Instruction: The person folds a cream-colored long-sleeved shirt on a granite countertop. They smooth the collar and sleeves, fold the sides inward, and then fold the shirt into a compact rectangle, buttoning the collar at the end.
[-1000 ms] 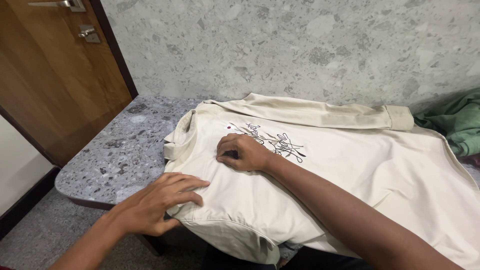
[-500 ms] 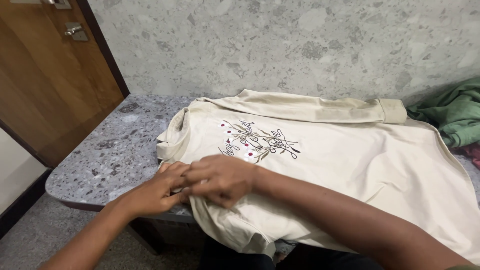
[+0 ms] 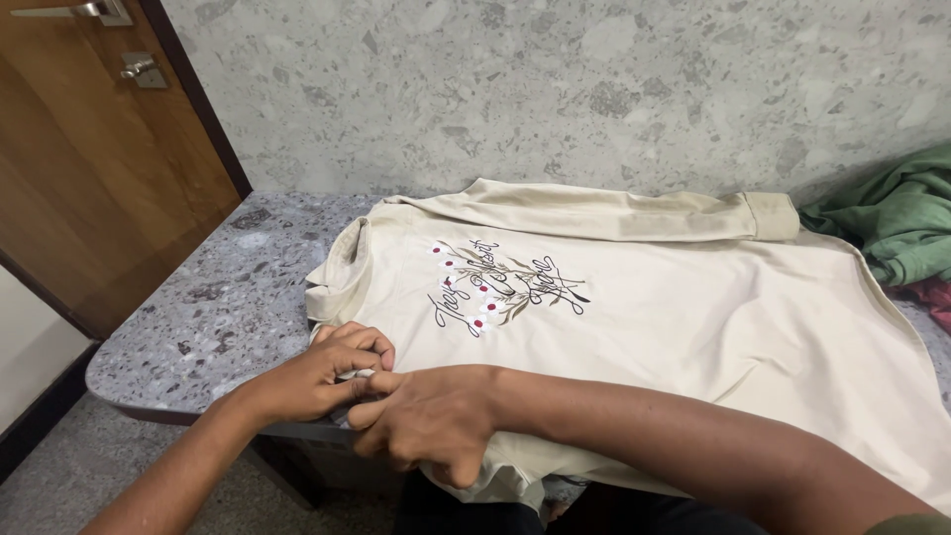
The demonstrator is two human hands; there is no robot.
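Note:
A cream long-sleeved sweatshirt with a printed flower design lies flat on a speckled grey stone counter, one sleeve folded along its far edge. My left hand pinches the cloth at the near left edge of the shirt, by the counter's front. My right hand is beside it, touching it, fingers curled into the same near edge of fabric where it hangs over the counter.
A wooden door with a metal handle stands at the left. A speckled stone wall backs the counter. A green garment and a bit of pink cloth lie at the right end.
My right hand left the printed design and came down to the shirt's near edge, meeting my left hand. Both hands now grip the cloth there.

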